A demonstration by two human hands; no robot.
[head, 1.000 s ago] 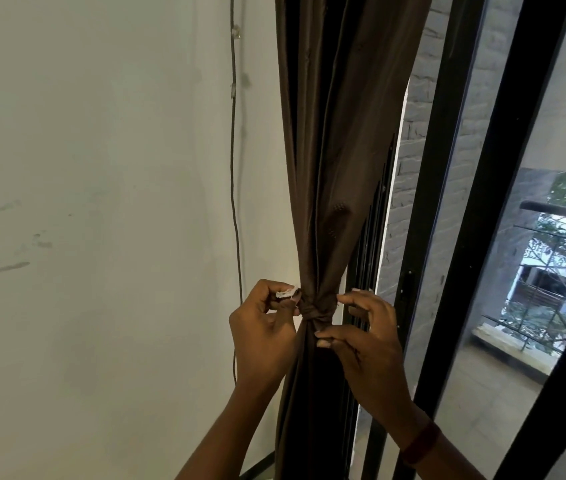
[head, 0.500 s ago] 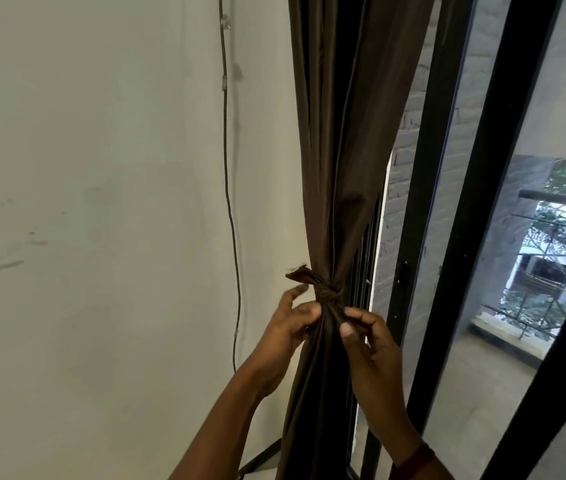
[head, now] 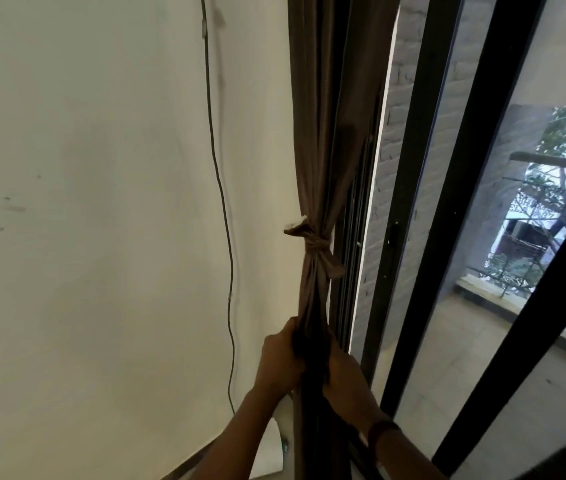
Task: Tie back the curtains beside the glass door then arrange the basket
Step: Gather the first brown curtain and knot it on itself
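Curtain (head: 319, 140) hangs vertical, knotted midway; left hand (head: 279, 363), right hand (head: 345, 370) grip it below knot.

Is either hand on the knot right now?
No, the left hand and right hand both grip the curtain below the knot.

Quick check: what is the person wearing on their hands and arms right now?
The left hand and right hand are bare, without gloves. Both forearms are uncovered, with no sleeve in view. A dark reddish-brown band sits on the right wrist.
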